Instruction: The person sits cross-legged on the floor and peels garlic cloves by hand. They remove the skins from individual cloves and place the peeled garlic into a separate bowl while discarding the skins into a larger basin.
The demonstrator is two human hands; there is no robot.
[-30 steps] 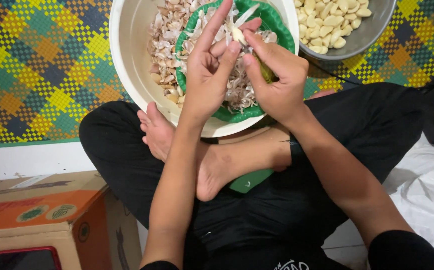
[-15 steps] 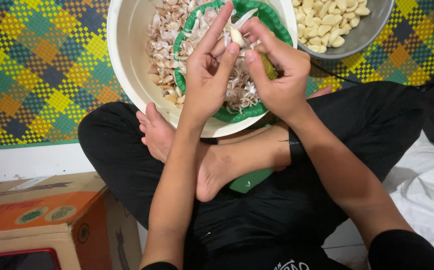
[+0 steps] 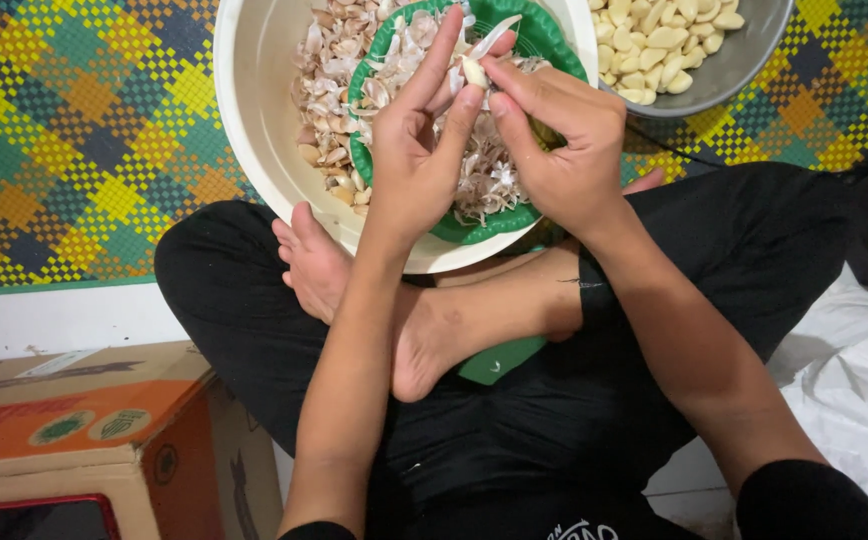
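Garlic clove peeling, upper centre of frame

Left hand [image 3: 416,165] and right hand [image 3: 559,160] still pinch the garlic clove [image 3: 474,72] over the green bowl [image 3: 544,35]; position unchanged.

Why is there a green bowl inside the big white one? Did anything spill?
Nothing spilled. The green bowl sits tilted in the white bowl, catching papery skins while both hands peel a garlic clove. Peeled cloves stay in the grey bowl.

The clove [image 3: 474,72] now sits slightly higher between the fingertips, near the top centre of the frame. A strip of skin [image 3: 494,37] stands freer, lifting up and right from it. The right hand [image 3: 554,150] covers more of the green handle than a second ago.
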